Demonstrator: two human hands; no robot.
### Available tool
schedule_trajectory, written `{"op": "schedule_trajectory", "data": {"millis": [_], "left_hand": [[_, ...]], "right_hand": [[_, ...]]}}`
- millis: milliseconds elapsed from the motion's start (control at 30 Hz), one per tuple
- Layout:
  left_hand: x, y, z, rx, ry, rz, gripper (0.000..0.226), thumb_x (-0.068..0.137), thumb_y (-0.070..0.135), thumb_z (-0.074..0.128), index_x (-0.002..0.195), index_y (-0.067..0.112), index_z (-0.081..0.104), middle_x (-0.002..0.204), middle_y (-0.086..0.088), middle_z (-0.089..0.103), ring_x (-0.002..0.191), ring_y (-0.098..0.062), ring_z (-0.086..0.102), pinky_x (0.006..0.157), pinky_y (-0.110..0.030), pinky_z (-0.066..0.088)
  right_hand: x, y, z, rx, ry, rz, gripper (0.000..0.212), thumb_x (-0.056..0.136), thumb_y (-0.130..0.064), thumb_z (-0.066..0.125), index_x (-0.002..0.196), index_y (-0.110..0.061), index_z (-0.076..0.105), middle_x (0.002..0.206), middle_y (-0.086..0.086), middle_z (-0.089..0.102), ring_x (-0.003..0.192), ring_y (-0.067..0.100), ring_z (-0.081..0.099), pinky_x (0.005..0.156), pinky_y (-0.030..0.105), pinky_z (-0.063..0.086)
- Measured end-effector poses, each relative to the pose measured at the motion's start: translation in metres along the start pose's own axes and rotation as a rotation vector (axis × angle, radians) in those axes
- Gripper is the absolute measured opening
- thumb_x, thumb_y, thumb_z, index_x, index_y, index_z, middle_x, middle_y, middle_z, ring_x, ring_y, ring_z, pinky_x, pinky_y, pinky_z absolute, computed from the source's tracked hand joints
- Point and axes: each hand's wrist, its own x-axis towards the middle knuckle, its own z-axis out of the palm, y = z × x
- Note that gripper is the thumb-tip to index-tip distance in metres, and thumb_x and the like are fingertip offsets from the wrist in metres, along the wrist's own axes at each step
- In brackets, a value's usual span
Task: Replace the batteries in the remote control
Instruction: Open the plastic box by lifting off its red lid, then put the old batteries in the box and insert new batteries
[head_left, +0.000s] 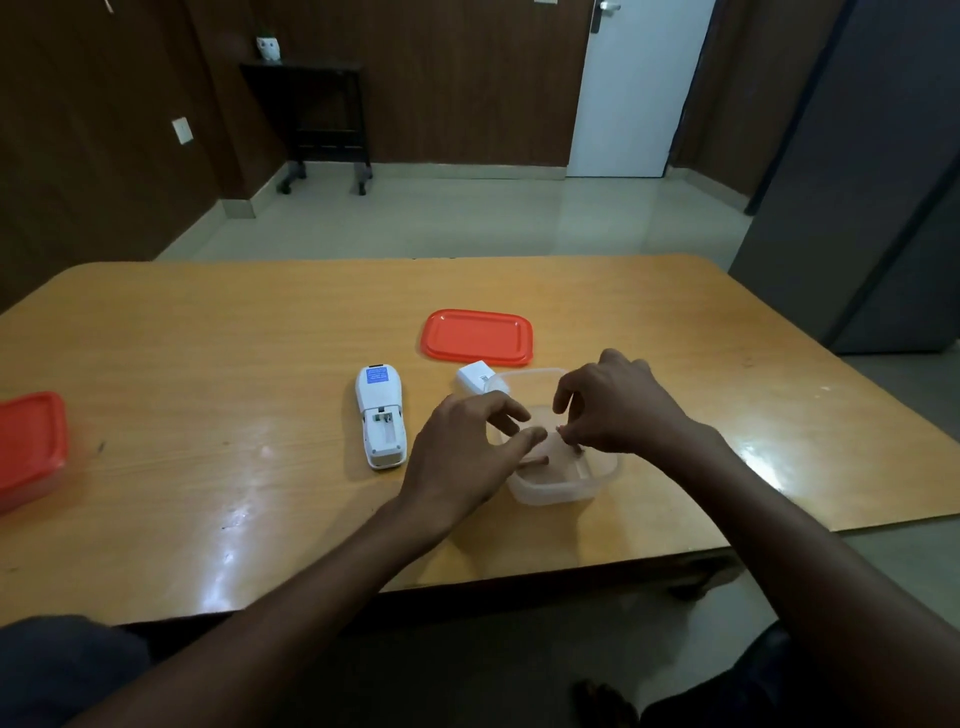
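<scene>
A white remote control (381, 417) lies face down on the wooden table (208, 364), its battery bay uncovered and looking empty. Its white battery cover (475, 375) rests behind a clear plastic container (558, 488). My left hand (467, 447) hovers at the container's left rim, fingers spread, and holds nothing that I can see. My right hand (618, 405) reaches into the container from the right and pinches a small battery (571, 441) between its fingertips. Another battery (535, 460) lies inside the container, partly hidden by my left hand.
The container's orange lid (477, 336) lies flat behind it. A second container with an orange lid (28, 447) stands at the table's left edge. The table's near edge runs just below my forearms.
</scene>
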Motion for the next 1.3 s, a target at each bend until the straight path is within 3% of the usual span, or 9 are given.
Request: {"op": "schedule_trajectory", "data": {"millis": [133, 233, 300, 433, 600, 667, 833, 1133, 1300], "left_hand": [[0.008, -0.004, -0.009, -0.235, 0.129, -0.106, 0.003, 0.088, 0.032, 0.075, 0.090, 0.030, 0.076, 0.079, 0.020, 0.069, 0.066, 0.009, 0.059, 0.061, -0.008, 0.043], [0.019, -0.014, -0.017, -0.357, 0.158, -0.244, 0.003, 0.089, 0.028, 0.073, 0.091, 0.029, 0.075, 0.082, 0.012, 0.071, 0.062, -0.006, 0.062, 0.064, -0.031, 0.058], [0.024, -0.021, -0.021, -0.420, 0.124, -0.310, 0.006, 0.091, 0.023, 0.071, 0.096, 0.024, 0.074, 0.086, 0.004, 0.072, 0.063, -0.014, 0.066, 0.067, -0.037, 0.061], [0.026, -0.027, -0.022, -0.510, 0.034, -0.387, 0.015, 0.090, 0.019, 0.074, 0.104, 0.014, 0.073, 0.080, -0.003, 0.071, 0.062, -0.019, 0.071, 0.074, -0.042, 0.064], [0.024, -0.026, -0.016, -0.734, -0.084, -0.516, 0.028, 0.084, 0.012, 0.081, 0.108, 0.005, 0.069, 0.065, -0.009, 0.068, 0.058, -0.024, 0.071, 0.073, -0.049, 0.064], [0.023, -0.025, -0.016, -0.816, -0.118, -0.557, 0.030, 0.083, 0.006, 0.080, 0.110, 0.002, 0.067, 0.067, -0.010, 0.069, 0.056, -0.024, 0.070, 0.068, -0.045, 0.065], [0.022, -0.019, -0.020, -0.933, -0.127, -0.623, 0.028, 0.082, -0.001, 0.078, 0.109, -0.001, 0.066, 0.076, -0.020, 0.072, 0.060, -0.027, 0.070, 0.057, -0.035, 0.064], [0.021, -0.019, -0.017, -0.927, -0.119, -0.641, 0.026, 0.084, 0.002, 0.077, 0.108, 0.003, 0.067, 0.082, -0.021, 0.074, 0.061, -0.025, 0.073, 0.057, -0.033, 0.063], [0.020, -0.017, -0.018, -0.929, -0.143, -0.643, 0.025, 0.085, 0.002, 0.076, 0.109, 0.003, 0.067, 0.087, -0.023, 0.072, 0.060, -0.026, 0.071, 0.055, -0.034, 0.062]], "right_hand": [[0.015, 0.004, -0.007, 0.248, 0.109, 0.041, 0.012, 0.077, -0.029, 0.077, 0.086, -0.021, 0.076, 0.076, -0.006, 0.071, 0.080, 0.016, 0.065, 0.070, 0.036, 0.056], [0.034, 0.005, -0.005, 0.323, 0.221, 0.114, 0.009, 0.081, -0.026, 0.074, 0.083, -0.017, 0.077, 0.074, -0.001, 0.072, 0.074, 0.018, 0.066, 0.066, 0.037, 0.057], [0.050, 0.006, 0.002, 0.337, 0.234, 0.142, 0.009, 0.081, -0.023, 0.072, 0.084, -0.017, 0.078, 0.078, 0.001, 0.075, 0.076, 0.019, 0.067, 0.068, 0.039, 0.059], [0.085, 0.012, 0.012, 0.389, 0.171, 0.180, 0.011, 0.078, -0.014, 0.074, 0.085, -0.017, 0.082, 0.082, 0.004, 0.078, 0.079, 0.020, 0.070, 0.072, 0.039, 0.060], [0.113, 0.017, 0.020, 0.381, -0.028, 0.193, 0.017, 0.076, -0.016, 0.081, 0.093, -0.018, 0.083, 0.091, 0.003, 0.078, 0.088, 0.017, 0.069, 0.078, 0.032, 0.057], [0.119, 0.019, 0.023, 0.370, -0.081, 0.211, 0.018, 0.076, -0.014, 0.079, 0.093, -0.022, 0.082, 0.090, 0.001, 0.076, 0.089, 0.015, 0.066, 0.075, 0.028, 0.053], [0.122, 0.023, 0.024, 0.315, -0.044, 0.185, 0.016, 0.068, -0.014, 0.083, 0.080, -0.024, 0.082, 0.081, 0.000, 0.077, 0.080, 0.017, 0.070, 0.074, 0.032, 0.059], [0.119, 0.020, 0.021, 0.174, -0.062, 0.111, 0.020, 0.074, -0.024, 0.082, 0.094, -0.029, 0.081, 0.096, 0.000, 0.075, 0.087, 0.019, 0.068, 0.075, 0.037, 0.060], [0.118, 0.022, 0.018, 0.156, -0.105, 0.077, 0.019, 0.079, -0.033, 0.080, 0.098, -0.036, 0.078, 0.092, -0.005, 0.069, 0.088, 0.018, 0.065, 0.073, 0.035, 0.057]]}}
